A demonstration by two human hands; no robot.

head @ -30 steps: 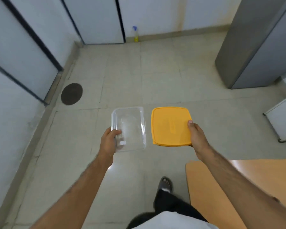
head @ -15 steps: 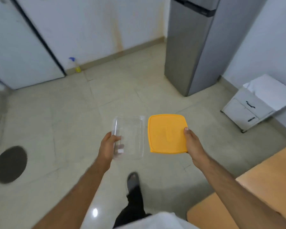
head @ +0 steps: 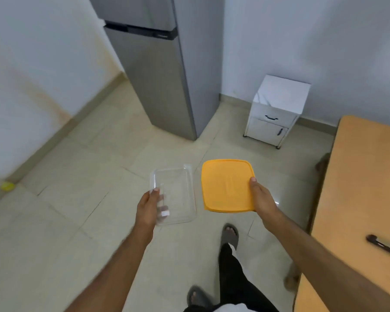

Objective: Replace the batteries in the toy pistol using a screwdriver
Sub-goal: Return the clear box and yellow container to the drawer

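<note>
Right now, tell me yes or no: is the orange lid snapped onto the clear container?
No: the right hand holds the orange lid apart from the clear container, which the left hand grips.

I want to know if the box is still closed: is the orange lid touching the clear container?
Apart. The head view shows floor tile between the orange lid in the right hand and the clear container in the left hand.

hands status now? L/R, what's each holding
Left hand: grips the clear plastic container by its near edge.
Right hand: grips the orange lid at its right edge.
</note>
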